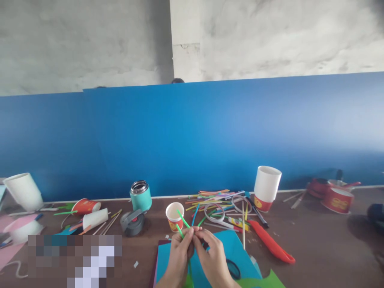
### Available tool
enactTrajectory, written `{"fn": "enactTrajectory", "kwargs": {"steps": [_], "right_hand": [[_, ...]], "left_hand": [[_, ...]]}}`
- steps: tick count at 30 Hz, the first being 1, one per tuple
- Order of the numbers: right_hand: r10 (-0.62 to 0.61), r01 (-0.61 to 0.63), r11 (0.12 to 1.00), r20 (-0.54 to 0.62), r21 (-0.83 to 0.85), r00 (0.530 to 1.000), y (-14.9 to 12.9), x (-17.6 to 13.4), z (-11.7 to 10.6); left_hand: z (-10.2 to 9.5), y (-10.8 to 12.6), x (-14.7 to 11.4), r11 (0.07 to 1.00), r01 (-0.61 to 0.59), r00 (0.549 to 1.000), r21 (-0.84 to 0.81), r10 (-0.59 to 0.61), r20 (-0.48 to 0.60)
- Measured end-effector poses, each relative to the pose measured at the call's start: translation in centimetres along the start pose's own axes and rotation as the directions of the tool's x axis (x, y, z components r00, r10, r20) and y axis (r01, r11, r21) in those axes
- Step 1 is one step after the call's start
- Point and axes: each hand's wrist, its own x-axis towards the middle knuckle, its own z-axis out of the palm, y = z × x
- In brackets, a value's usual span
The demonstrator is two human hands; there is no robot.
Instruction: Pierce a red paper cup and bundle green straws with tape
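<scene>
My left hand [180, 256] and my right hand [212, 253] meet fingertip to fingertip above the blue paper [237, 248]. Thin bright-green sticks [182, 218], like narrow straws, poke up from the left fingers, and a green length runs down below them. The right thumb and fingers are pinched at the same spot; what lies between the fingertips is hidden. Just behind the hands stands a white-and-red paper cup [171, 216]. A dark ring-shaped handle, perhaps of scissors [233, 269], lies beside my right wrist.
Behind the right hand is a pile of coloured sticks [213, 196] with tape rings [214, 214]. A red pouch [271, 242], tall white cup [267, 186], teal flask [141, 197] and grey lid [132, 224] surround the workspace. A blue partition [192, 140] closes off the back.
</scene>
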Motion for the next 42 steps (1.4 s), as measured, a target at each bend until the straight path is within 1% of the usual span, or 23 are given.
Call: {"fn": "enactTrajectory", "kwargs": {"steps": [2, 4, 5, 6, 8, 9, 11, 13, 14, 15, 16, 19, 22, 24, 27, 28, 30, 33, 36, 39, 42], "right_hand": [[0.051, -0.051, 0.998, 0.002, 0.029, 0.999, -0.1, 0.5, -0.4], [0.124, -0.119, 0.990, -0.062, 0.081, 0.990, -0.2, 1.2, -1.0], [0.167, -0.156, 0.982, -0.095, 0.111, 0.981, -0.2, 1.5, -1.2], [0.209, -0.194, 0.971, -0.107, 0.138, 0.972, -0.2, 1.9, -1.5], [0.287, -0.275, 0.946, -0.053, 0.171, 0.956, 0.1, 2.4, -1.8], [0.321, -0.315, 0.932, -0.004, 0.181, 0.947, 0.4, 2.7, -1.8], [0.365, -0.373, 0.906, 0.076, 0.201, 0.928, 1.2, 3.0, -1.8], [0.384, -0.398, 0.889, 0.106, 0.225, 0.917, 2.2, 3.1, -1.5], [0.394, -0.410, 0.882, 0.112, 0.234, 0.912, 2.6, 3.1, -1.4], [0.407, -0.423, 0.874, 0.115, 0.241, 0.906, 3.0, 3.1, -1.2], [0.421, -0.438, 0.865, 0.123, 0.245, 0.899, 3.3, 3.0, -1.1], [0.475, -0.501, 0.836, 0.162, 0.224, 0.865, 3.5, 2.8, -0.7], [0.512, -0.543, 0.827, 0.205, 0.144, 0.835, 3.3, 2.5, -0.5], [0.493, -0.527, 0.841, 0.225, 0.122, 0.840, 3.1, 2.5, -0.5], [0.462, -0.500, 0.849, 0.220, 0.168, 0.859, 3.0, 2.7, -0.8], [0.463, -0.499, 0.846, 0.207, 0.185, 0.862, 3.0, 2.8, -0.9], [0.478, -0.506, 0.839, 0.177, 0.199, 0.861, 2.9, 2.9, -1.1], [0.470, -0.491, 0.846, 0.144, 0.206, 0.871, 2.8, 3.0, -1.2], [0.449, -0.467, 0.849, 0.131, 0.247, 0.884, 2.7, 2.9, -1.2], [0.472, -0.493, 0.824, 0.144, 0.280, 0.870, 2.6, 3.0, -1.2], [0.471, -0.500, 0.820, 0.167, 0.280, 0.866, 2.6, 3.2, -1.3]], "left_hand": [[-0.4, 0.6, 0.5, 0.999, -0.039, 0.999, 0.029, 0.040, -0.025], [-0.7, 1.2, 0.8, 0.997, -0.064, 0.997, 0.039, 0.066, -0.045], [-0.9, 1.4, 0.9, 0.998, -0.051, 0.998, 0.031, 0.052, -0.039], [-1.0, 1.7, 0.9, 1.000, -0.016, 1.000, 0.017, 0.017, -0.021], [-1.0, 1.9, 0.7, 0.993, 0.114, 0.992, 0.009, -0.114, 0.049], [-1.0, 1.9, 0.5, 0.980, 0.196, 0.976, 0.029, -0.198, 0.093], [-1.1, 1.7, 0.3, 0.929, 0.344, 0.915, 0.135, -0.364, 0.176], [-1.4, 1.3, 0.5, 0.866, 0.427, 0.847, 0.261, -0.484, 0.220], [-1.6, 1.0, 0.7, 0.847, 0.441, 0.829, 0.299, -0.511, 0.226], [-1.9, 0.8, 0.9, 0.839, 0.442, 0.823, 0.318, -0.520, 0.228], [-2.2, 0.5, 1.2, 0.844, 0.431, 0.830, 0.318, -0.509, 0.226], [-2.9, 0.1, 1.9, 0.873, 0.375, 0.871, 0.312, -0.446, 0.203], [-2.8, 0.4, 1.7, 0.864, 0.325, 0.888, 0.386, -0.419, 0.190], [-2.5, 0.9, 1.3, 0.851, 0.280, 0.887, 0.445, -0.407, 0.218], [-2.0, 1.5, 0.9, 0.845, 0.233, 0.876, 0.482, -0.397, 0.274], [-1.9, 1.6, 0.9, 0.846, 0.230, 0.875, 0.481, -0.396, 0.278], [-1.7, 1.6, 1.0, 0.847, 0.226, 0.886, 0.481, -0.384, 0.260], [-1.5, 1.5, 1.0, 0.849, 0.208, 0.907, 0.485, -0.353, 0.229], [-1.5, 1.2, 1.0, 0.857, 0.206, 0.905, 0.472, -0.351, 0.242], [-1.6, 0.9, 1.1, 0.857, 0.215, 0.891, 0.469, -0.369, 0.264], [-1.8, 0.6, 1.3, 0.864, 0.241, 0.892, 0.441, -0.376, 0.249]]}}
